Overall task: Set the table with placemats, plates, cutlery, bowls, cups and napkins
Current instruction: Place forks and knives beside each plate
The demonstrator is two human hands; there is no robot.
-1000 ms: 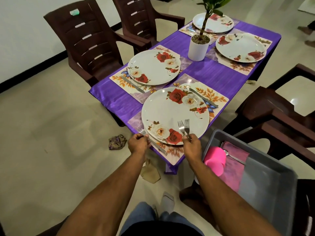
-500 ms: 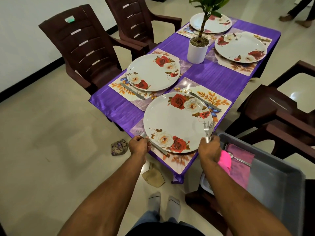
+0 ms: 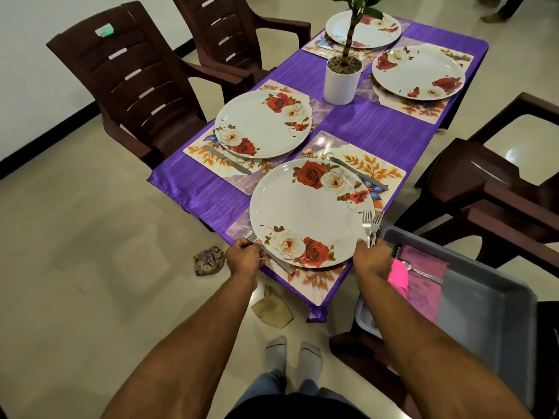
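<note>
Head view: over the last second my right hand [image 3: 372, 257] swung off the near plate [image 3: 311, 211] out to its right rim, fingers curled around two forks [image 3: 371, 226], tines up. My left hand [image 3: 244, 257] hadn't moved, pinching a fork [image 3: 266, 251] laid on the placemat [image 3: 305, 279] at the table's near edge, left of that plate. I judged that fork placed and the pair bound for other settings. Grey tub [image 3: 484, 300], just off the near right corner, held the pink cup [image 3: 398, 275], napkin [image 3: 423, 285] and spoon [image 3: 422, 271].
</note>
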